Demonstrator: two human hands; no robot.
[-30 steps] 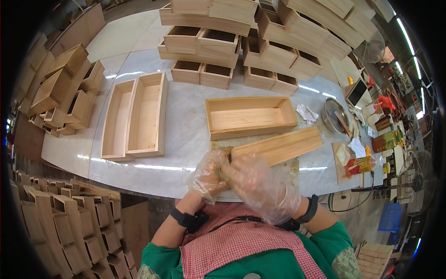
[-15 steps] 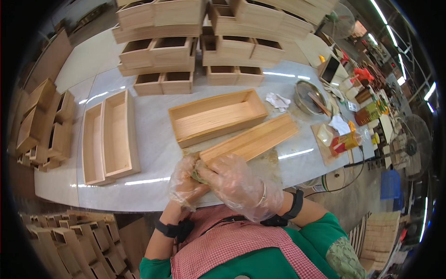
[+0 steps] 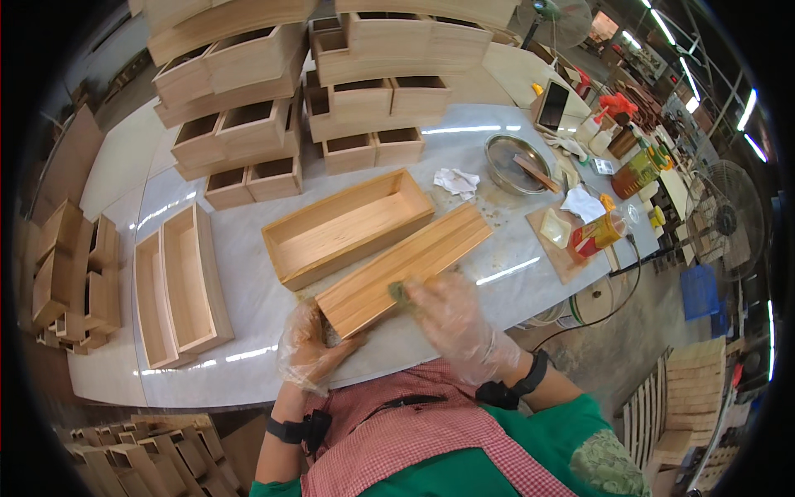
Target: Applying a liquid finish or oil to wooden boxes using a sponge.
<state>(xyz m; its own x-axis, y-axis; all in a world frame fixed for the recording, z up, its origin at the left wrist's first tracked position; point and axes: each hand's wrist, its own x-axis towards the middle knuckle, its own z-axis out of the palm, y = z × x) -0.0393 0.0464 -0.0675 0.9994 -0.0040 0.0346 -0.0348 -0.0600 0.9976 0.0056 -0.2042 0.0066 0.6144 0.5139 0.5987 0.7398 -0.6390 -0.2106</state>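
A long honey-coloured wooden box (image 3: 414, 263) lies at a slant on the table with a flat panel facing up. My left hand (image 3: 308, 349), in a clear plastic glove, is closed around its near left end. In my right hand (image 3: 451, 319), gloved the same way, is a small greenish pad (image 3: 398, 292), pressed onto the panel close to its near edge. The fingers of that hand are slightly blurred. Just beyond lies an open, empty-looking wooden box (image 3: 348, 228) with darker, oiled-looking edges.
A paler two-part wooden box (image 3: 186, 286) stands at the left. Stacked drawer units (image 3: 240, 132) rise at the back. Toward the right are a crumpled white cloth (image 3: 457, 183), a metal bowl (image 3: 515, 166) with a wooden-handled tool, a plastic jar (image 3: 595, 235) and a standing fan (image 3: 725, 219).
My right hand has moved away from my left, rightward along the panel with the pad. The left hand still holds the near end. The view has shifted slightly.
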